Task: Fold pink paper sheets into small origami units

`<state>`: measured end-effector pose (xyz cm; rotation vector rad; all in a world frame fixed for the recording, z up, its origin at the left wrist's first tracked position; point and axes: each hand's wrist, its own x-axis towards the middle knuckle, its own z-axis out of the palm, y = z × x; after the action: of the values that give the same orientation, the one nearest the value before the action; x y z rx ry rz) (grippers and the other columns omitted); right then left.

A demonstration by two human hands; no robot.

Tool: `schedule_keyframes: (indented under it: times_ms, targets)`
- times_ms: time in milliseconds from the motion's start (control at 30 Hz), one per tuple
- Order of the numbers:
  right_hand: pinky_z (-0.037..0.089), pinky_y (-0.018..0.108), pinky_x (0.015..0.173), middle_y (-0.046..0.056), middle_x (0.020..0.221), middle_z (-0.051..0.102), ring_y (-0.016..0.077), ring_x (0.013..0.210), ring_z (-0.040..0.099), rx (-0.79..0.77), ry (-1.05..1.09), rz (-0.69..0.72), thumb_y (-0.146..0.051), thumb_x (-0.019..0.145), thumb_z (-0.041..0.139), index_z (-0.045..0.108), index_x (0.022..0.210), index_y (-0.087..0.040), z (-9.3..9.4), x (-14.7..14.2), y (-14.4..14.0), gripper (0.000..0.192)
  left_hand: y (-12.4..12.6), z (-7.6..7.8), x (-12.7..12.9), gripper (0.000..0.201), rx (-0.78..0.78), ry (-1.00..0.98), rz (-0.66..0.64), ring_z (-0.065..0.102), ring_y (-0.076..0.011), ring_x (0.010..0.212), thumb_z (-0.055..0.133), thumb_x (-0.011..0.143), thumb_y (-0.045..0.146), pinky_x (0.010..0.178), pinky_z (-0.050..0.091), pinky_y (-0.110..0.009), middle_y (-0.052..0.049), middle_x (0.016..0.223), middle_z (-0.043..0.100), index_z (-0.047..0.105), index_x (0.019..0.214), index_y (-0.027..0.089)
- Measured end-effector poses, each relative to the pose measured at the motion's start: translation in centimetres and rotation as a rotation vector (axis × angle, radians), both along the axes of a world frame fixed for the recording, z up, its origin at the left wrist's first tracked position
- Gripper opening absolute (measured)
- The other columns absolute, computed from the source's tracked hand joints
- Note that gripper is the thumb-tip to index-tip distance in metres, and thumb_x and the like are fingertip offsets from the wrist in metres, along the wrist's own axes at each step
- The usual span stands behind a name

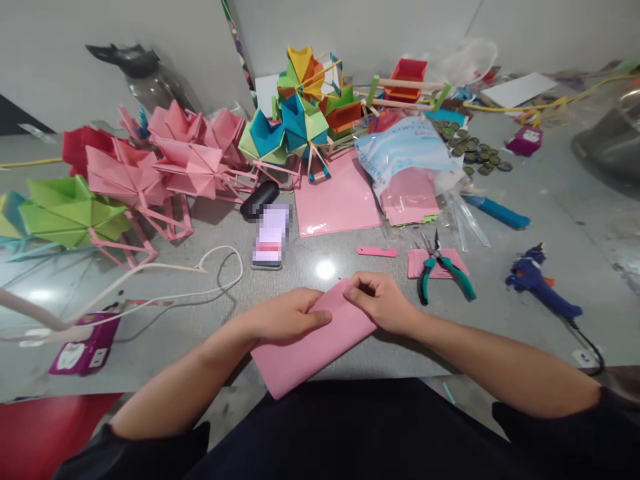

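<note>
- The left hand (290,317) holds the oblong pink paper sheet (310,350), thumb flat on top
- The right hand (383,303) pinches that sheet near its upper right corner, thumb on the surface
- The sheet slants over the near edge of the grey table (505,320), its lower left corner beside the dark shirt (370,433)
- Teal-handled metal pliers (437,255) lie on small pink paper pieces (414,265)

Got a plain pink rectangle of paper (314,349) here, looks folded along the near long side. Slanting away to the right, poking past the front of the smooth grey tabletop (500,340).
</note>
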<state>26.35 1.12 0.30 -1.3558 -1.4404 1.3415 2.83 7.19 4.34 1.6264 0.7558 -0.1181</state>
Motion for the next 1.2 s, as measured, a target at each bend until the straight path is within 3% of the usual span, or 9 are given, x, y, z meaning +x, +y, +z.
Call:
schedule_keyframes:
  times_ms: [133,500,867,1200]
  targets:
    - [0.044,0.031,0.065,-0.002,0.069,0.057,0.0147,0.065,0.049,0.005,-0.004,0.003,-0.055,0.096,0.07,0.061,0.074,-0.023,0.05,0.01,-0.03,0.04,0.02,-0.09,-0.04,0.028,-0.009,0.02,0.006,0.056,-0.0169,0.063,0.059,0.097,0.046,0.056,0.04,-0.027,0.0,0.074,0.065,0.064,0.086,0.021]
    - [0.044,0.031,0.066,-0.001,0.071,0.059,0.0155,0.067,0.051,-0.013,-0.022,0.007,-0.061,0.096,0.07,0.061,0.075,-0.023,-0.04,-0.04,-0.13,0.044,0.07,0.68,-0.01,0.029,0.04,0.096,-0.056,0.058,-0.0168,0.069,0.053,0.1,0.046,0.061,0.041,-0.028,0.0,0.079,0.064,0.059,0.087,0.021]
    - [0.042,0.031,0.065,-0.002,0.07,0.057,0.0142,0.065,0.048,-0.02,0.006,0.003,-0.056,0.095,0.07,0.061,0.074,-0.022,-0.05,-0.04,-0.34,0.041,-0.04,0.7,0.06,0.027,0.052,0.127,-0.033,0.054,-0.0152,0.065,0.055,0.097,0.044,0.059,0.039,-0.029,0.002,0.076,0.06,0.054,0.082,0.022]
    - [0.051,0.033,0.07,0.002,0.078,0.071,0.0176,0.072,0.062,0.014,0.053,-0.019,-0.05,0.096,0.074,0.073,0.083,-0.022,0.09,0.19,-0.26,0.03,-0.19,0.8,0.01,0.032,0.078,0.136,-0.098,0.052,-0.0144,0.062,0.051,0.1,0.045,0.057,0.037,-0.029,0.002,0.072,0.058,0.054,0.079,0.021]
